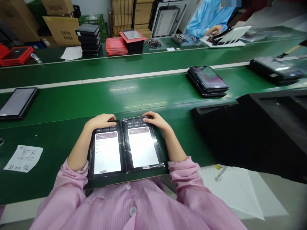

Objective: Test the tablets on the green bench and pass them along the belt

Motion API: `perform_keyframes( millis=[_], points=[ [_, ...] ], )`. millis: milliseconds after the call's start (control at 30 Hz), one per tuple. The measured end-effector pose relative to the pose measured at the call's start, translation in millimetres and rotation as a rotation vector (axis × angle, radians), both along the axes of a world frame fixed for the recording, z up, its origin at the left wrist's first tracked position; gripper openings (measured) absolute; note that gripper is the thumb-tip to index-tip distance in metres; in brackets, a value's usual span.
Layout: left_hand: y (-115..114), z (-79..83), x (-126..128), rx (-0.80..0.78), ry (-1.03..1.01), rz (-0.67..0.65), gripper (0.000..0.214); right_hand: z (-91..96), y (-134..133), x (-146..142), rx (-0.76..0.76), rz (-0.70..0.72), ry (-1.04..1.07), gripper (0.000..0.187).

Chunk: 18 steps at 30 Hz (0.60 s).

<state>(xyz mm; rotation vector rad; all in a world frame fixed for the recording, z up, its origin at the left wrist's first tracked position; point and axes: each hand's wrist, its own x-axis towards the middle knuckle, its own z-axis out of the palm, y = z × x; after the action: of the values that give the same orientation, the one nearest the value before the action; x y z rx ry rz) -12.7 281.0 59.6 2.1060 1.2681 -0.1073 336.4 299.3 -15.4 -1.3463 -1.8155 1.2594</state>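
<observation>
Two black tablets lie side by side on the green bench in front of me, both screens lit white. My left hand (102,121) is curled over the top edge of the left tablet (107,152), fingertips pressing on it. My right hand (154,120) is curled the same way over the top edge of the right tablet (142,147). Both tablets lie flat, their long sides touching. My pink sleeves frame them at the bottom.
A stack of dark tablets (208,80) sits on the green belt (96,99) ahead right, another tablet (18,103) at far left. Black foam trays (263,127) fill the right side. A handwritten paper (24,158) lies left. A person in blue (208,19) works at the far bench.
</observation>
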Motion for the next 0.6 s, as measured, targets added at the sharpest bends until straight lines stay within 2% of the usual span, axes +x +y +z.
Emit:
perform_keyframes(
  millis=[100, 233, 400, 600],
  points=[
    [0.6, -3.1, -1.8, 0.016, 0.007, -0.04, 0.051, 1.5, -0.3, -0.6, 0.016, 0.01, -0.006, 0.048],
    [-0.4, -1.0, -0.6, 0.012, 0.03, 0.026, 0.054, 3.4, -0.5, -2.2, -0.035, -0.041, 0.061, 0.046],
    [-1.8, 2.4, 6.9, 0.055, 0.106, 0.026, 0.052, 12.4, -6.2, -0.1, 0.035, -0.106, -0.107, 0.044],
    [0.9, 0.2, 10.6, 0.076, 0.19, 0.195, 0.064, 16.0, -10.4, -1.5, 0.068, -0.125, -0.192, 0.039]
  ],
)
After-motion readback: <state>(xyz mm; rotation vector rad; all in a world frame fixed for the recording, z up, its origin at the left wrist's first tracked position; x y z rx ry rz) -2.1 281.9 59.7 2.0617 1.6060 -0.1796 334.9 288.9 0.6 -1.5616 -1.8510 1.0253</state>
